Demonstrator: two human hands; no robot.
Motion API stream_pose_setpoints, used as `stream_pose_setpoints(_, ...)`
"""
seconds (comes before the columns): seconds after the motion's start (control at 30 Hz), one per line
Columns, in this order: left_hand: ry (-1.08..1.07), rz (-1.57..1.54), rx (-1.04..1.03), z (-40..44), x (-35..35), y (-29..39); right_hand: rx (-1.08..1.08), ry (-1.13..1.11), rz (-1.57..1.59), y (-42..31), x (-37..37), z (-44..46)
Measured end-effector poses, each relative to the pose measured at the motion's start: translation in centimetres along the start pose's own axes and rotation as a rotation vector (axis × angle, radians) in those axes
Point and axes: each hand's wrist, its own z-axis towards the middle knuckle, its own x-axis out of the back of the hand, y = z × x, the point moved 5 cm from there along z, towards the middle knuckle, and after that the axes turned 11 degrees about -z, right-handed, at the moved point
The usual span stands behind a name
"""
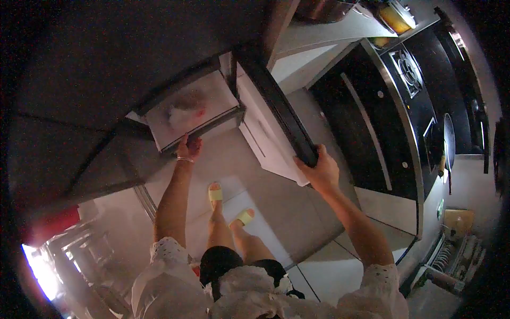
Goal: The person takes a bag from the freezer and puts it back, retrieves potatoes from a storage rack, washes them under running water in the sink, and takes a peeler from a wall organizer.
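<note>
My left hand [189, 148] is at the front edge of a pulled-out freezer drawer [218, 122], its fingers curled against the edge. Inside the drawer lie blurred pale and reddish contents [186, 111], too unclear to name. My right hand [323, 171] grips the edge of the open fridge door [279, 109], thumb on one face and fingers wrapped around the dark side. The door stands swung out to the right of the drawer, its white inner face towards it.
Right of the door is a dark kitchen cabinet [356, 106] with a gas burner [408, 72] on top. A pan [449, 141] sits further along. A dish rack [451, 255] is at the lower right. My feet in yellow slippers [214, 192] stand on the tiled floor [287, 212].
</note>
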Motion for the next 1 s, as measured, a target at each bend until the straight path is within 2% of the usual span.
stream_pose_setpoints(0.07,-0.018,0.088,0.099,1.6,2.0,0.6,0.006,0.01,-0.013,-0.2,0.3,-0.1)
stream_pose_setpoints(0.17,0.049,0.447,0.304,-1.5,2.1,-0.2,0.024,0.01,-0.012,0.0,0.5,0.5)
stream_pose_setpoints(0.27,-0.167,0.779,0.267,-8.8,-4.6,-0.7,0.056,-0.016,0.035,0.6,0.7,1.3)
stream_pose_setpoints(0.33,-0.237,0.939,0.11,-9.4,-7.8,0.9,-0.003,-0.08,0.033,1.5,0.2,1.7)
stream_pose_setpoints(0.47,-0.346,1.085,-0.292,-5.5,-12.5,3.9,0.061,-0.011,0.018,1.8,0.6,2.3)
stream_pose_setpoints(0.57,-0.496,1.832,-0.643,2.9,-12.4,6.2,0.024,-0.046,0.069,1.9,0.5,2.4)
stream_pose_setpoints(0.63,-0.507,2.039,-0.646,8.9,-10.5,6.8,0.006,-0.068,0.044,1.7,0.3,2.6)
stream_pose_setpoints(0.7,-0.525,2.13,-0.623,11.5,-10.8,6.8,0.01,-0.058,0.01,1.8,0.2,2.7)
stream_pose_setpoints(0.73,-0.535,2.118,-0.596,11.9,-10.8,6.7,0.025,-0.04,-0.014,1.8,0.2,2.7)
stream_pose_setpoints(0.8,-0.554,2.156,-0.796,11.7,-11.1,5.4,0.038,-0.018,-0.024,2.0,0.4,2.8)
stream_pose_setpoints(0.87,-0.568,2.193,-0.882,11.2,-11.6,4.5,0.033,-0.017,0.007,2.0,0.9,3.0)
stream_pose_setpoints(1.0,-0.602,2.179,-0.829,12.0,-11.9,4.7,0.036,-0.019,0.017,2.5,0.8,2.7)
